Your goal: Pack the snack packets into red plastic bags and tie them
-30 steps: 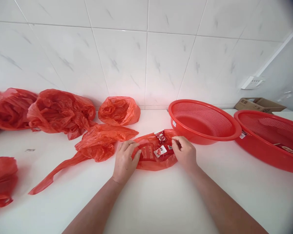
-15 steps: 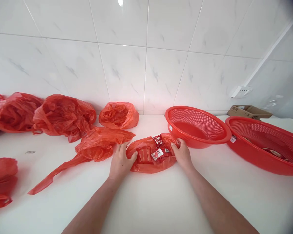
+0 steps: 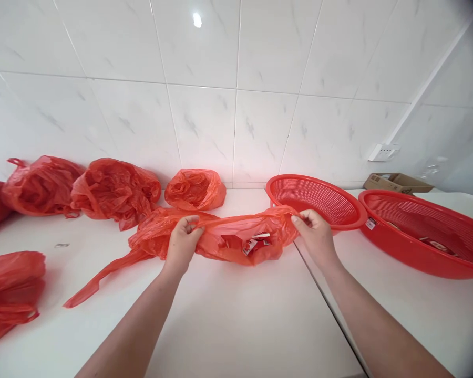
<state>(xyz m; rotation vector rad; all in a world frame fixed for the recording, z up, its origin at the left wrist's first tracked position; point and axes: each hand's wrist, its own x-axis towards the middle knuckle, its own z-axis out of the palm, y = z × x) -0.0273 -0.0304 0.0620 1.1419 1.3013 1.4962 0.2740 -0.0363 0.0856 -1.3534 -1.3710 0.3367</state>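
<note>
Your left hand (image 3: 181,244) and right hand (image 3: 318,239) are both bare. Your left forearm (image 3: 132,320) and right forearm (image 3: 386,315) are bare as well, smooth in outline, slimmest near the hands and looking broader toward the bottom of the view, where they are cut off. Finer markings are too small to tell.

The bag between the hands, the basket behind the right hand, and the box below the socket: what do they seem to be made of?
Bag: likely thin plastic film, slightly glossy; it wrinkles and looks translucent.
Basket: probably rigid plastic, smooth at the rim; its red is even, its holes regular.
Box: seemingly matt cardboard; its brown walls carry dark printed marks.
</note>
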